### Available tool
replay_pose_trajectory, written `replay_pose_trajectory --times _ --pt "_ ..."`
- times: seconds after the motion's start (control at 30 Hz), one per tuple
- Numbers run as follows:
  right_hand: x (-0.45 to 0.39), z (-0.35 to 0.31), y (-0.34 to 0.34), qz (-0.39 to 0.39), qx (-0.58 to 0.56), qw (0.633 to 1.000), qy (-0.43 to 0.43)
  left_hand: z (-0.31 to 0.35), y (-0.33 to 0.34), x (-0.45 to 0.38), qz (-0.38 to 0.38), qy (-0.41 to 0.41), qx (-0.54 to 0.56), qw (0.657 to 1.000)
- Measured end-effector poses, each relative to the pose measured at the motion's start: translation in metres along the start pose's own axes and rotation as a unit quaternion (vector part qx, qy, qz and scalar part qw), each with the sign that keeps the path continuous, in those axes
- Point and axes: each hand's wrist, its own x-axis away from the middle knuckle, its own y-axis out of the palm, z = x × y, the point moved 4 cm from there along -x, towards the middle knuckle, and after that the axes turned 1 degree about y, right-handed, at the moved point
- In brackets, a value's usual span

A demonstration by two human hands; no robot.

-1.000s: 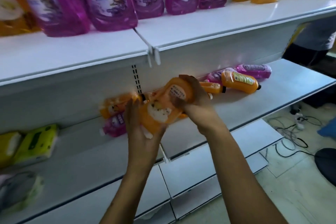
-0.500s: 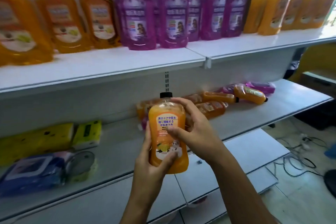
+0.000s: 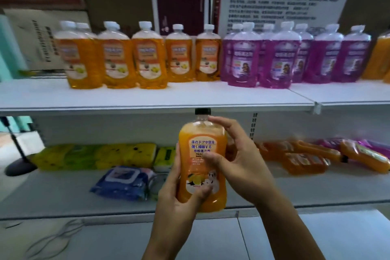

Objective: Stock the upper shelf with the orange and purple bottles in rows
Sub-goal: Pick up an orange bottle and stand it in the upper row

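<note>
Both hands grasp one orange bottle point(image 3: 202, 160) with a black cap, held upright in front of the shelving. The left hand point(image 3: 179, 194) wraps its lower body from the left, thumb across the label; the right hand point(image 3: 236, 158) grips the right side, fingers up at the shoulder, thumb on the label. The bottle's cap sits level with the front edge of the upper shelf point(image 3: 147, 99). On that shelf stand a row of orange bottles point(image 3: 135, 59) with white caps at left and a row of purple bottles point(image 3: 280, 59) at right, upright and close together. On the lower shelf point(image 3: 63, 194), further orange bottles lying flat point(image 3: 306, 158) are at right; yellow packs point(image 3: 95, 156) and a blue wipes pack point(image 3: 122, 181) are at left.
</note>
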Motion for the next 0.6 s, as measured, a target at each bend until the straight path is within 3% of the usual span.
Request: replay_pose_trajectory --times 0.2,0.43,0.6 --pt "-0.023 -0.043 0.012 -0.033 -0.030 0.997 -0.064 0.048 -0.017 -0.012 0.013 0.093 -0.021 0.995" --pt "-0.022 -0.083 -0.036 -0.066 0.119 0.987 -0.080 0.073 0.027 -0.034 -0.049 0.150 0.013 0.987" --pt "0.010 -0.102 -0.103 -0.019 0.261 0.962 -0.080 0.081 0.094 -0.041 -0.123 0.180 0.053 0.975"
